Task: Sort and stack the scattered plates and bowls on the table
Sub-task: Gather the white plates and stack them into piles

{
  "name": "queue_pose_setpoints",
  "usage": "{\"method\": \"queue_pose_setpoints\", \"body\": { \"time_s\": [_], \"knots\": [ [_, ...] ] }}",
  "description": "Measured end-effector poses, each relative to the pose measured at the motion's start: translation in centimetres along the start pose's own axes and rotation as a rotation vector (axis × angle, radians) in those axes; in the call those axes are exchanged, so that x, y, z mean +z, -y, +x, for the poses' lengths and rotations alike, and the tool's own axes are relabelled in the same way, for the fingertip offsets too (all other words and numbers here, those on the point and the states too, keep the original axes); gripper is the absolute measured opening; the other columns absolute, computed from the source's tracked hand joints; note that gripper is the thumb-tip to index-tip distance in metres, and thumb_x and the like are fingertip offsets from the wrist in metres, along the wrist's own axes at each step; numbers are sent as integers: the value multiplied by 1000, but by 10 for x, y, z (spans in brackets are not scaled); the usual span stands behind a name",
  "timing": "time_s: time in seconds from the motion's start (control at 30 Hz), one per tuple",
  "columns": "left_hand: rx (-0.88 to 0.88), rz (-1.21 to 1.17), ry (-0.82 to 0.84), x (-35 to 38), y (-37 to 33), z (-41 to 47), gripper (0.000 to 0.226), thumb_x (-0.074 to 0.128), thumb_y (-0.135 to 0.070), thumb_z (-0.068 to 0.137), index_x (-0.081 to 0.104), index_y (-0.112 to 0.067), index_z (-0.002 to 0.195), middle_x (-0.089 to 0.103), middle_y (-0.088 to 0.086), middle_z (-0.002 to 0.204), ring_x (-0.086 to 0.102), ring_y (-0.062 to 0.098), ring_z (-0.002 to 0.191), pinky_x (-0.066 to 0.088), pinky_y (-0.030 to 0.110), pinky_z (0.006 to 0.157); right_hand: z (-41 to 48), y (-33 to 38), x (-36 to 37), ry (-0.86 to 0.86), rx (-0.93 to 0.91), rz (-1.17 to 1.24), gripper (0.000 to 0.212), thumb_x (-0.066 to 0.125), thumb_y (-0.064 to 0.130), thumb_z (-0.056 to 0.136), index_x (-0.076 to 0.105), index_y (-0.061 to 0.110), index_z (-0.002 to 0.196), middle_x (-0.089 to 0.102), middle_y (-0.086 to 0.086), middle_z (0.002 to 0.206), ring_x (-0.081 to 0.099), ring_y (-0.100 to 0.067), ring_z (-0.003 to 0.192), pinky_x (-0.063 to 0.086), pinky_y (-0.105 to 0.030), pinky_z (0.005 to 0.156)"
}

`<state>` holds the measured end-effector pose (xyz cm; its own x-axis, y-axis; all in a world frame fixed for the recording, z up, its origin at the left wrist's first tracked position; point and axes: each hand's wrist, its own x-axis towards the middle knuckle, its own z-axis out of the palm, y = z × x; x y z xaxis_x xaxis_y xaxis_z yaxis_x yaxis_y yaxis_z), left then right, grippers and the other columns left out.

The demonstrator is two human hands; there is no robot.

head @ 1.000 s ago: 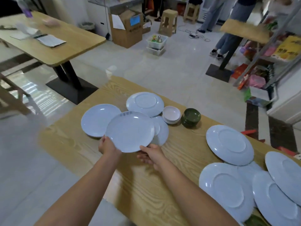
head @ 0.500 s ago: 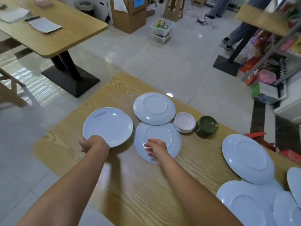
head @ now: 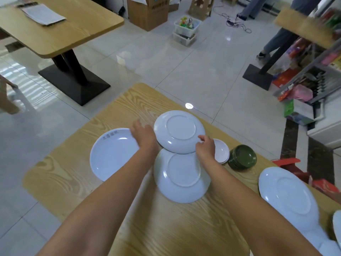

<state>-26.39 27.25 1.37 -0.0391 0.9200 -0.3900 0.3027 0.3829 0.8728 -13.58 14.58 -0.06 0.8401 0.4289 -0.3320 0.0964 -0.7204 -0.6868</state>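
On the wooden tabletop [head: 166,228], near its far edge, the upside-down plate [head: 179,132], its right rim pinched by the right hand [head: 205,147] and its left rim met by the left hand [head: 144,138] with straight fingers, overlaps 1 inverted plate [head: 181,174], white bowls [head: 221,151] just beside.

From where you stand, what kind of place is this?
Probably a workroom or canteen-like space, not a home: wooden pedestal tables, a cardboard box and loose cables on the tiled floor, and a crowded goods shelf.
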Motion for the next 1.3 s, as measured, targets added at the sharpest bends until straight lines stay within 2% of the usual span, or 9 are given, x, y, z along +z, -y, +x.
{"method": "queue_pose_setpoints", "body": {
  "time_s": [0.2, 0.37, 0.6, 0.77, 0.97, 1.07, 1.13, 1.23, 1.3],
  "knots": [
    [-500, -122, 421, 42, 13, 10, 63, 59, -19, 87, 32, -8, 143, 43, 17, 141, 48, 36, 125, 41, 50, 106, 51, 16, 9, 238, -26, -401, 53, 37, 23, 98, 22, 20, 149, 16, -13, 156, 18, -33, 141, 20, -38, 113],
    [-631, -268, 438, 50, 21, 18, 53, 56, -15, 89, 41, -7, 139, 53, 17, 134, 55, 35, 119, 45, 48, 103, 61, 13, 21, 409, -53, -727, 56, 31, 40, 98, 10, 37, 150, -6, -9, 160, 7, -36, 145, 14, -46, 118],
    [-634, -519, 244, 51, 19, 19, 39, 42, 3, 88, 55, 0, 125, 60, 13, 103, 58, 27, 91, 52, 45, 91, 52, 14, 19, 438, -91, -612, 86, 57, 29, 80, 8, 35, 151, -3, -4, 160, 9, -30, 146, 18, -46, 117],
    [-592, -640, 193, 40, -2, 15, 16, 45, -1, 92, 57, -6, 102, 59, 9, 76, 53, 20, 58, 52, 26, 41, 36, 16, 6, 506, -245, -687, 106, 72, 21, 75, -2, 31, 151, -13, -6, 159, -1, -28, 148, 19, -42, 118],
    [-494, -708, 330, 12, -16, 5, 27, 40, -6, 100, 53, 0, 123, 63, 13, 113, 61, 24, 107, 51, 35, 87, 4, 34, -6, -62, -575, -816, 61, 41, 0, 92, 24, 20, 147, 23, -4, 156, 25, -28, 142, 33, -35, 109],
    [-413, -642, 388, -4, -16, 0, 22, 41, -13, 99, 53, -10, 82, 56, 3, 68, 57, 11, 56, 50, 20, 57, -1, 54, -34, -270, -634, -729, 43, 41, 0, 87, 49, 17, 126, 60, -6, 121, 56, -29, 107, 41, -34, 77],
    [-347, -504, 304, -10, -13, -5, 20, 38, -14, 97, 52, -14, 83, 43, 0, 68, 42, 10, 52, 38, 18, 48, -6, 60, -56, -290, -619, -678, 25, 43, 5, 89, 55, 16, 109, 66, -9, 98, 61, -34, 87, 34, -32, 62],
    [-222, -407, 382, -12, -11, -28, 36, 34, -32, 103, 50, -13, 129, 52, 1, 96, 51, 15, 84, 46, 27, 76, -15, 48, -88, -229, -540, -448, 10, 47, 16, 92, 56, 12, 96, 66, -18, 91, 59, -37, 83, 31, -32, 61],
    [-98, -339, 460, -8, -14, -48, 28, 34, -33, 102, 58, -19, 108, 58, 0, 94, 55, 17, 84, 47, 31, 77, -26, 29, -107, -182, -424, -263, 10, 50, 18, 90, 55, 11, 93, 65, -19, 93, 59, -36, 86, 37, -34, 65]
  ]
}}
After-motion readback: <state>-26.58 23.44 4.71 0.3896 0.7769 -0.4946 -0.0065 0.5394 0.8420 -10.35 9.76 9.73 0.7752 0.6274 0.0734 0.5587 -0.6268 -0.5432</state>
